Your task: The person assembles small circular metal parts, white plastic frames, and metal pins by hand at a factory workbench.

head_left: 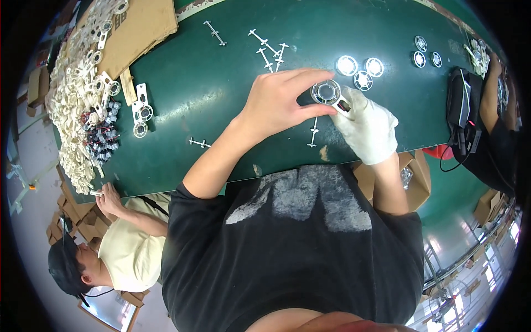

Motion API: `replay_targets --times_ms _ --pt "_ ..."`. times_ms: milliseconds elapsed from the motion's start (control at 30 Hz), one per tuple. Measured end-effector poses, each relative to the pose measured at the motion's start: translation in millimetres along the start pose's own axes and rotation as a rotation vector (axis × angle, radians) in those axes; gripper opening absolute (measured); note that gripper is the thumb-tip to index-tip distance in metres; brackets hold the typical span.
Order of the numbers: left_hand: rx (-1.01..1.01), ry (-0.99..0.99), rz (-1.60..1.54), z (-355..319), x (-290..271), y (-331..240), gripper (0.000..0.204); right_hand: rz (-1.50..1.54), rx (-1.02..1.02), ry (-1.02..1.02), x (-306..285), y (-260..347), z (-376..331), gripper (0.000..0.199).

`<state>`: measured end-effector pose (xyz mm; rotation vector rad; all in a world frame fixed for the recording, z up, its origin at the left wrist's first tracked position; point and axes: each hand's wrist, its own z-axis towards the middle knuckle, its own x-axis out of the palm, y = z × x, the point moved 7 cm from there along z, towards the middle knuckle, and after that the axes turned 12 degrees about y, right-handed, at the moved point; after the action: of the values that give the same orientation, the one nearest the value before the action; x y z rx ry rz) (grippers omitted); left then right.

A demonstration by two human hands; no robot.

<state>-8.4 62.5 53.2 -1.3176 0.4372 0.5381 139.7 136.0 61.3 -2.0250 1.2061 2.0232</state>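
Observation:
Over the green tabletop (210, 94), both my hands meet on a white plastic housing (326, 92) with a round spoked head and a slotted handle. My bare left hand (276, 99) pinches the round head between thumb and fingers. The handle end is in my right hand (368, 126), which wears a white glove; its fingers are partly hidden behind the part. Just beyond lie three round spoked rings (363, 81). Several thin white plastic sprues (265, 58) are scattered past my left hand, and another sprue (314, 133) lies between my wrists.
A heap of white plastic parts (72, 116) covers the left end, beside small dark wired components (102, 135) and cardboard (138, 39). Two more housings (141, 113) lie nearby. Co-workers' hands show at left (110, 200) and right (494, 69). A black bag (463, 105) sits at the right edge.

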Motion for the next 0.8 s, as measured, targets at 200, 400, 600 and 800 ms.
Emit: replay_targets --times_ms 200,400,600,800 --pt "-0.027 0.02 -0.049 -6 5 5 0.056 0.05 -0.003 -0.015 2 0 -1 0.036" --pt "0.268 0.008 0.056 -6 7 -20 0.055 0.838 0.188 0.576 31 -10 4 0.027" --pt "0.039 0.081 -0.566 0 17 -6 0.038 0.643 -0.032 0.316 25 -9 12 0.027" --pt "-0.171 0.189 -1.021 0 36 4 0.027 0.315 -0.123 0.029 22 -1 -1 0.019"
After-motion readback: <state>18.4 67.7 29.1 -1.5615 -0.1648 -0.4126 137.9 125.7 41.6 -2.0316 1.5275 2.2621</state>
